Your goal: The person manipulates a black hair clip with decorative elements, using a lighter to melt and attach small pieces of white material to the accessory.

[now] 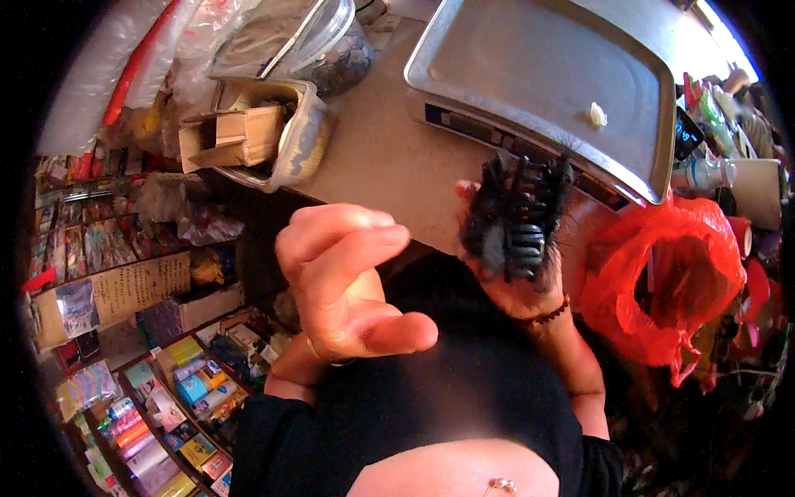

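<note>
In my right hand [515, 296] lies a bunch of black claw hair clips [526, 219], with toothed combs and dark, hair-like strands sticking out at the edges. The palm and fingers support them from below, close to the front edge of a weighing scale [542, 83] with a flat metal tray. My left hand [348, 282] is raised to the left of the clips, fingers curved and thumb held apart, with nothing between them. A small crumpled whitish piece [598, 115] rests on the scale tray.
A red plastic bag [600, 290] hangs open at the right. Back left on the table [373, 124] stand a plastic tub [310, 145] holding cardboard pieces and a clear round container [344, 54]. Shelves [124, 277] of small packaged goods fill the left side.
</note>
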Available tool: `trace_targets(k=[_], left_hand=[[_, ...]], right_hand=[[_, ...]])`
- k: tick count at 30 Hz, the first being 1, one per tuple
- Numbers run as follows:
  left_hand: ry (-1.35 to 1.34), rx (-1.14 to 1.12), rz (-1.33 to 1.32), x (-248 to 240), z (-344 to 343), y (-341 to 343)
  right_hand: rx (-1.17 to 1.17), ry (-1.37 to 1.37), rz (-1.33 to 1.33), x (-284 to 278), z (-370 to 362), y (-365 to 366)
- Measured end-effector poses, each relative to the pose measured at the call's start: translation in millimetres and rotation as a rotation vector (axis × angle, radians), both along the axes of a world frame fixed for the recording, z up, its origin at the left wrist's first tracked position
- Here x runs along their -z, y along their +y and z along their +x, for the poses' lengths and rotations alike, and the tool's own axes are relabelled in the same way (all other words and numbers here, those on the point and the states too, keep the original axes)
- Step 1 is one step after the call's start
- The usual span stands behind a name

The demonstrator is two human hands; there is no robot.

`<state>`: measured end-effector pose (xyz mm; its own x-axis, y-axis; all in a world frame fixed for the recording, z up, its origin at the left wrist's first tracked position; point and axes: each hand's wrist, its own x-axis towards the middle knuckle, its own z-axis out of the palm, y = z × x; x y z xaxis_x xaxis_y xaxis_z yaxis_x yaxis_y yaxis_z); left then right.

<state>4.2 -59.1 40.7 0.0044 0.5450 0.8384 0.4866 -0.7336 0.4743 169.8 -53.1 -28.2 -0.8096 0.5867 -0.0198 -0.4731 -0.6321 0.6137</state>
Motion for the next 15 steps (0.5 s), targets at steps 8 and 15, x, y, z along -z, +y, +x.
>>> trace_targets(k=[8, 15], left_hand=[[0.412, 0.016, -0.345, -10.0, 13.8, -3.0], [0.328, 0.058, -0.510, -12.6, 5.5, -2.9]], right_hand=[[0.412, -1.387, 0.906, -37.0, -8.2, -7.5], [0.533, -1.773, 1.131, -33.5, -3.6, -8.4]])
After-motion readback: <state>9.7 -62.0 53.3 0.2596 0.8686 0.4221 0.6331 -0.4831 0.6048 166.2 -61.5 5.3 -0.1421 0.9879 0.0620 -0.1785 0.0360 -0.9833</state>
